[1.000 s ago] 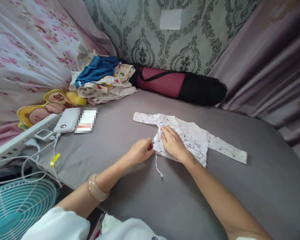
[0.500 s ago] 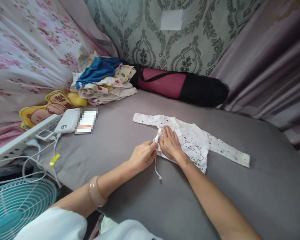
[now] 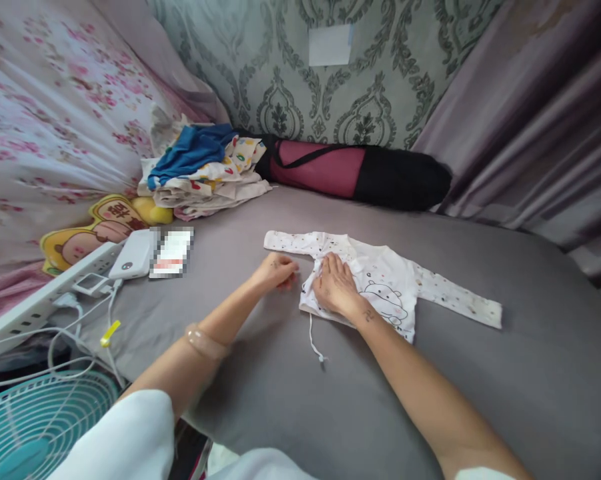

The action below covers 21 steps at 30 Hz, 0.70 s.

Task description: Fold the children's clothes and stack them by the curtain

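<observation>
A small white long-sleeved baby shirt [image 3: 375, 263] lies spread on the grey sheet, with a cartoon animal outline on its front and tiny prints on the sleeves. My right hand [image 3: 336, 283] rests flat on the left part of its front, fingers stretched out. Off the fabric, just below the left sleeve [image 3: 293, 241], is my left hand [image 3: 276, 272]. Its fingers are loosely curled and somewhat apart, with nothing visible in them. A thin white tie string [image 3: 313, 340] hangs out from under the shirt's lower left edge onto the sheet.
Folded clothes [image 3: 205, 167] are piled at the back left beside a maroon and black bag [image 3: 325, 168]. On the left are a yellow cushion [image 3: 75, 233], a power strip [image 3: 50, 287], a white power bank [image 3: 133, 255], a blurred-out phone [image 3: 173, 253], cables and a teal fan [image 3: 40, 427].
My left hand has let go of the shirt's left side edge and moved up and left toward the sleeve. That edge now lies flatter. My right hand stays pressed on the shirt.
</observation>
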Motion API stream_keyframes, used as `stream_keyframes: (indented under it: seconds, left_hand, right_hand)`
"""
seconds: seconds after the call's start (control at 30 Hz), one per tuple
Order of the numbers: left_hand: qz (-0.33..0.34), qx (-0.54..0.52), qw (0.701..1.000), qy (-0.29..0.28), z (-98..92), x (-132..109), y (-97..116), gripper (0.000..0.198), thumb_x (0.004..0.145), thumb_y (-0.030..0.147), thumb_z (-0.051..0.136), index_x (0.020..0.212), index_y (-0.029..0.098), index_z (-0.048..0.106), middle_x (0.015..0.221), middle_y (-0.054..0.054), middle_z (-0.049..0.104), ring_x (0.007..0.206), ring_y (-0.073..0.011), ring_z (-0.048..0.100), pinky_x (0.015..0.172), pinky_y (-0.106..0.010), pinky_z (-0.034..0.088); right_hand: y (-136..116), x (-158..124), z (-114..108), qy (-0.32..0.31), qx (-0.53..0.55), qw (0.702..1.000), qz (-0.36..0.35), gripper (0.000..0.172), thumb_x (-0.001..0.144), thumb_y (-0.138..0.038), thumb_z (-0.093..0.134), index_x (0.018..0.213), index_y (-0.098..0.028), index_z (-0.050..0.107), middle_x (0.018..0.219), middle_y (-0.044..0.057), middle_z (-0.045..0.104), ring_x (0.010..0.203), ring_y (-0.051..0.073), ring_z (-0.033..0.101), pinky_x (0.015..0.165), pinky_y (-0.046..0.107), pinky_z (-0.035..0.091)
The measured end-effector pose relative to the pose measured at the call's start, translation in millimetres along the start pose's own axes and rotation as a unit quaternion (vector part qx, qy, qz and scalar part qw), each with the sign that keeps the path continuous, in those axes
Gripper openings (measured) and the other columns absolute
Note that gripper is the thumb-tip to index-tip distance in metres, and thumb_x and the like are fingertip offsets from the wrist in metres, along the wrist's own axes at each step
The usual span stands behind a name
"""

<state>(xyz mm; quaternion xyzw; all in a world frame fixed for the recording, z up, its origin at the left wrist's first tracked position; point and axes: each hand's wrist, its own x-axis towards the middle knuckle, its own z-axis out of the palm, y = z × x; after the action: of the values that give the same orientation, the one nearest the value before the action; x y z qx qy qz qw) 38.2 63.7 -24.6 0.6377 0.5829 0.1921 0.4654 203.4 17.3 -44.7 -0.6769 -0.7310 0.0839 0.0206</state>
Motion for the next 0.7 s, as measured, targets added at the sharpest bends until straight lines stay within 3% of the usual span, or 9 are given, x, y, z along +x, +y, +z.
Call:
stream_keyframes:
  seconds: [0.07,0.17,0.37,0.53,0.7]
  left_hand:
    - [-0.046,-0.087,0.995,-0.022,11.5,14,10,0.021,0.084,0.022,0.052,0.068,0.012,0.061,0.058,-0.001,0.063,0.038,-0.0063,0.047,0.040,-0.020,0.030]
    - [-0.080,-0.178,0.981,0.002,31.1,27,25,0.020,0.084,0.018,0.055,0.065,0.012,0.058,0.055,-0.001,0.061,0.037,-0.0053,0.046,0.038,-0.019,0.031]
    - [-0.098,-0.183,0.977,0.048,44.4,43,33,0.017,0.078,0.024,0.066,0.067,0.012,0.060,0.048,0.001,0.055,0.037,-0.0046,0.043,0.039,-0.017,0.034]
    - [-0.068,-0.125,0.984,0.105,38.9,42,26,0.014,0.075,0.027,0.067,0.074,0.014,0.064,0.054,0.000,0.059,0.046,-0.0085,0.051,0.046,-0.019,0.037]
    - [0.014,0.143,0.969,0.199,38.5,40,19,0.016,0.077,0.028,0.057,0.079,0.015,0.068,0.078,-0.008,0.069,0.079,-0.0205,0.064,0.067,-0.027,0.044]
  right_hand:
    - [-2,0,3,0.021,0.002,1.000,0.008,0.067,0.090,-0.028,0.032,0.146,0.008,0.029,0.157,0.023,0.020,0.146,0.033,0.016,0.117,0.048,0.013]
    - [-2,-2,10,0.052,0.005,0.999,0.004,0.066,0.089,-0.027,0.032,0.147,0.006,0.029,0.157,0.021,0.021,0.146,0.031,0.016,0.118,0.046,0.012]
    - [2,-3,14,0.072,0.019,0.997,0.004,0.065,0.089,-0.026,0.033,0.147,0.003,0.031,0.157,0.019,0.024,0.146,0.029,0.018,0.118,0.045,0.013]
    - [2,-4,13,0.077,0.034,0.996,-0.001,0.064,0.092,-0.029,0.031,0.149,-0.001,0.028,0.158,0.018,0.023,0.146,0.029,0.017,0.118,0.045,0.011]
    - [1,-4,15,0.088,0.038,0.995,0.005,0.062,0.098,-0.040,0.029,0.151,-0.008,0.030,0.158,0.019,0.022,0.146,0.030,0.017,0.116,0.047,0.012]
